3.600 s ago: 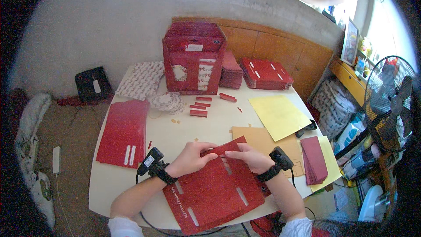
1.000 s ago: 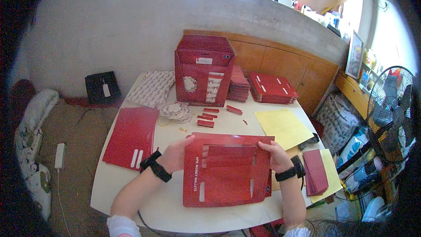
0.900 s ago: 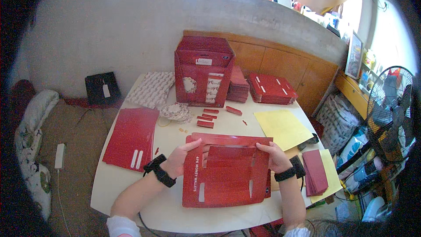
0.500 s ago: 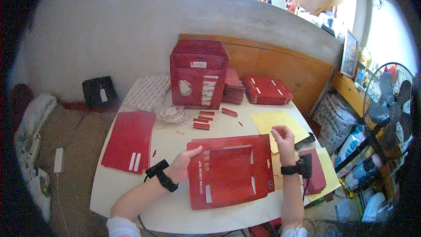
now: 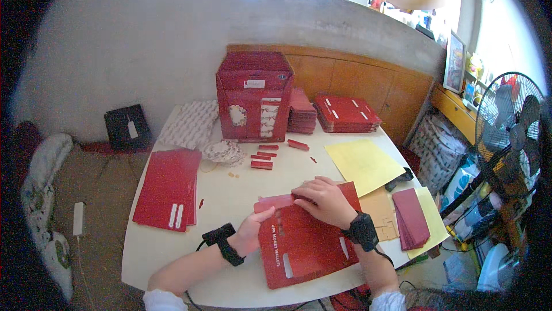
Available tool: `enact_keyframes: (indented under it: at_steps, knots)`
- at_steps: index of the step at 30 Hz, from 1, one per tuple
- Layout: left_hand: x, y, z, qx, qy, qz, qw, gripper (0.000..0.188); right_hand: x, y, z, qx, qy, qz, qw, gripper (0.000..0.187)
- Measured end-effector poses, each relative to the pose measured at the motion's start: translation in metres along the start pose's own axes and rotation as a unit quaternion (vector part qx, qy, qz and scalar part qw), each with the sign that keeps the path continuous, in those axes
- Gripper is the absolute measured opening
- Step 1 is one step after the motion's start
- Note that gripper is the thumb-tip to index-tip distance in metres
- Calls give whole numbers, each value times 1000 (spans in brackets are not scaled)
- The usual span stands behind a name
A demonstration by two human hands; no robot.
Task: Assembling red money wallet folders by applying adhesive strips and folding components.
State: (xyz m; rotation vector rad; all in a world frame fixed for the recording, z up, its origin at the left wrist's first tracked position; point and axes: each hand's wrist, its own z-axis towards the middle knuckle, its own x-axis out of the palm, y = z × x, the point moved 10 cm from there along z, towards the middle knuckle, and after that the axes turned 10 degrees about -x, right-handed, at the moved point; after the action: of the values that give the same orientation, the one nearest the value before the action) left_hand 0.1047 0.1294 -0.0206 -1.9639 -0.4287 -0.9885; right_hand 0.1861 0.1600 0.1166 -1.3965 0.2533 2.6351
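Note:
A flat red cardboard sleeve (image 5: 310, 248) with white slots and a line of print lies tilted above the near part of the table. My left hand (image 5: 250, 233) grips its left edge, thumb on top and fingers partly behind it. Over the sleeve's upper part bends my right hand (image 5: 326, 203), its fingers held together and pressed on the card; their tips are partly hidden. Both wrists carry black straps with small devices. Left of my hands lies a stack of flat red sleeves (image 5: 167, 184).
Behind stand a tall red box (image 5: 253, 104) packed with cards and a stack of red sleeves (image 5: 348, 114). Small red strips (image 5: 261, 165) lie mid-table beside a crumpled patterned wrap (image 5: 224, 152). Yellow sheets (image 5: 362, 164) and dark red envelopes (image 5: 411, 219) lie right, near a fan (image 5: 512, 121).
My right hand has come left and down from beside the sleeve onto its upper part. The sleeve has tilted and shifted slightly right, its middle opening now covered.

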Motion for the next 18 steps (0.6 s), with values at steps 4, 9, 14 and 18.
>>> enact_keyframes:
  at_steps: [4, 9, 14, 18]
  knots:
    - [5, 5, -4, 1, -8, 19, 1000, 28, 13, 1, 1, 16, 5, 105, 994, 21]
    - [18, 5, -12, 0, -10, 13, 1000, 25, 16, -3, -3, 30, -3, 179, 983, 23]
    - [8, 8, -10, 8, -24, 26, 999, 22, 16, -3, -8, 32, -6, 195, 980, 21]
    - [8, 12, -10, -7, -25, 45, 999, 20, 16, 0, -9, 35, 5, 186, 982, 20]
